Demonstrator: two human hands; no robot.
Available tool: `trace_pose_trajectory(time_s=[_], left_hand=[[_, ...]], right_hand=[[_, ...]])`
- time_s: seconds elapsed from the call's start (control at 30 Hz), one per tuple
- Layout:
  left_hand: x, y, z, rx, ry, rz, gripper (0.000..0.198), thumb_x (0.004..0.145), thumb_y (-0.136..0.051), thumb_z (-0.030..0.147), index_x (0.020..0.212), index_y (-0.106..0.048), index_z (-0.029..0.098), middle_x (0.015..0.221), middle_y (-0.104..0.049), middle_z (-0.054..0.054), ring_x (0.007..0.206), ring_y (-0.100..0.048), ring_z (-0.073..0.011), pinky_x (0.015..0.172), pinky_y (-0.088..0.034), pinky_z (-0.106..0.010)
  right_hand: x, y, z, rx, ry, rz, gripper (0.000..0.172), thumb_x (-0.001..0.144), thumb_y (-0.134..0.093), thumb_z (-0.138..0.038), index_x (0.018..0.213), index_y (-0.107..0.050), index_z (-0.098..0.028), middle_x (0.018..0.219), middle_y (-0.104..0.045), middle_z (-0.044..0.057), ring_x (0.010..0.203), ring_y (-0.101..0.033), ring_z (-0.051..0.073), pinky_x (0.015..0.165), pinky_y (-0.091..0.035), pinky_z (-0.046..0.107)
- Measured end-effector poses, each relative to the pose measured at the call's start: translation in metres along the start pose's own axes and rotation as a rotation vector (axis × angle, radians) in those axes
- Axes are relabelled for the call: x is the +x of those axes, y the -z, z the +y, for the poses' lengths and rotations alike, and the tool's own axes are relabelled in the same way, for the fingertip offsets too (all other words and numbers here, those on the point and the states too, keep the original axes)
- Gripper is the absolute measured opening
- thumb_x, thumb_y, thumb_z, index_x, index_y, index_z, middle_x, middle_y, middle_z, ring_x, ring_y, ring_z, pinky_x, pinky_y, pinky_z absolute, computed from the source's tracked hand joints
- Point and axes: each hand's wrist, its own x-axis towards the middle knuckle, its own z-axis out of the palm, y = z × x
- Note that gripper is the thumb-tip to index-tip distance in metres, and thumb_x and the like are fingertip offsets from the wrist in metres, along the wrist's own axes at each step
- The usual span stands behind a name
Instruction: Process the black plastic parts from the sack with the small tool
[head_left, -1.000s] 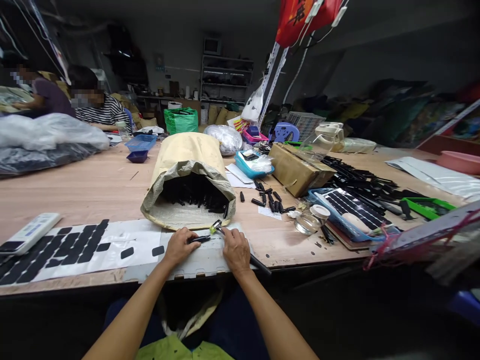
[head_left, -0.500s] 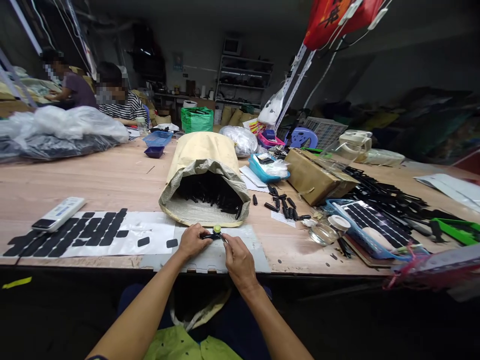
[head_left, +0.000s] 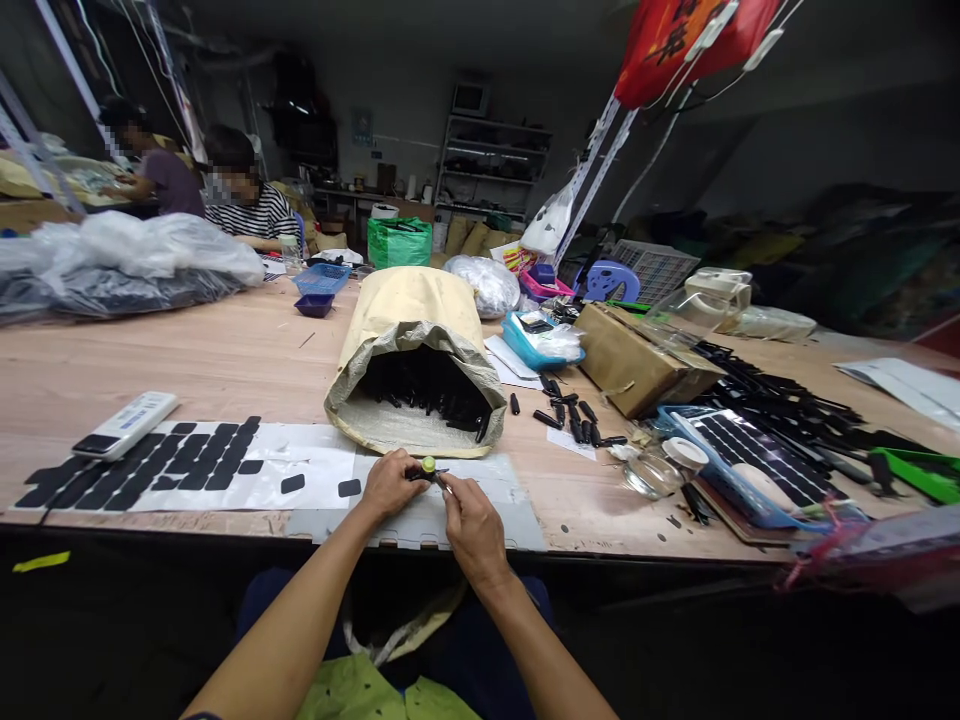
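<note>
My left hand point(head_left: 390, 484) is closed on a small black part point(head_left: 415, 473) at the table's front edge, over a grey board point(head_left: 495, 500). A yellow-green round piece point(head_left: 428, 465) sits at the part's right end, between my hands. My right hand point(head_left: 476, 525) pinches a thin tool with a dark tip point(head_left: 442, 475), which reaches toward the round piece; its exact kind is too small to tell. Just beyond my hands, a cream sack point(head_left: 420, 300) lies on its side, its mouth facing me, with many black parts point(head_left: 427, 390) inside.
To the left, a white sheet carries black stickers point(head_left: 187, 455) beside a white handheld device point(head_left: 126, 425). Loose black parts point(head_left: 577, 415), a cardboard box point(head_left: 641, 360), a clear jar point(head_left: 651, 472) and a blue basket point(head_left: 750, 465) stand to the right. Two people sit at the far left.
The whole view has shifted slightly to the right. Against the hands, the yellow-green piece sits a little farther left, and the thin tool shows more between my fingers.
</note>
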Motion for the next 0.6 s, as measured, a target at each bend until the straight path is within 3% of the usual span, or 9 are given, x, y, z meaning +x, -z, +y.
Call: trace_pose_trajectory(time_s=[0.17, 0.37, 0.5, 0.6], left_hand=[[0.000, -0.001, 0.000, 0.004, 0.007, 0.008, 0.016, 0.075, -0.068, 0.028, 0.089, -0.074, 0.022, 0.086, -0.065, -0.002, 0.091, -0.058, -0.0205, 0.081, -0.042, -0.032], [0.000, -0.001, -0.001, -0.008, 0.007, 0.013, 0.015, 0.074, -0.067, 0.027, 0.087, -0.074, 0.022, 0.083, -0.064, -0.001, 0.088, -0.058, -0.0203, 0.077, -0.042, -0.030], [0.002, 0.000, -0.002, -0.005, -0.045, 0.029, 0.015, 0.077, -0.066, 0.028, 0.087, -0.073, 0.021, 0.083, -0.063, -0.002, 0.088, -0.057, -0.0201, 0.079, -0.042, -0.031], [-0.016, 0.002, 0.006, -0.071, -0.116, 0.055, 0.018, 0.082, -0.062, 0.031, 0.094, -0.070, 0.020, 0.087, -0.064, -0.003, 0.081, -0.057, -0.0179, 0.076, -0.044, -0.029]], right_hand=[[0.018, 0.007, 0.028, -0.119, -0.066, 0.096, 0.033, 0.094, -0.041, -0.021, 0.116, -0.066, -0.023, 0.098, -0.066, 0.005, 0.093, -0.058, 0.016, 0.082, -0.043, 0.026], [0.026, 0.000, 0.066, -0.399, -0.080, 0.056, 0.031, 0.089, -0.048, -0.013, 0.110, -0.069, -0.023, 0.088, -0.063, 0.004, 0.083, -0.050, 0.018, 0.072, -0.033, 0.028], [0.024, -0.004, 0.067, -0.461, -0.092, 0.049, 0.029, 0.089, -0.052, -0.015, 0.112, -0.067, -0.024, 0.090, -0.062, 0.004, 0.083, -0.048, 0.018, 0.071, -0.029, 0.029], [0.025, -0.003, 0.062, -0.476, -0.110, 0.029, 0.028, 0.089, -0.052, -0.016, 0.112, -0.066, -0.024, 0.091, -0.061, 0.005, 0.084, -0.048, 0.019, 0.071, -0.027, 0.030]])
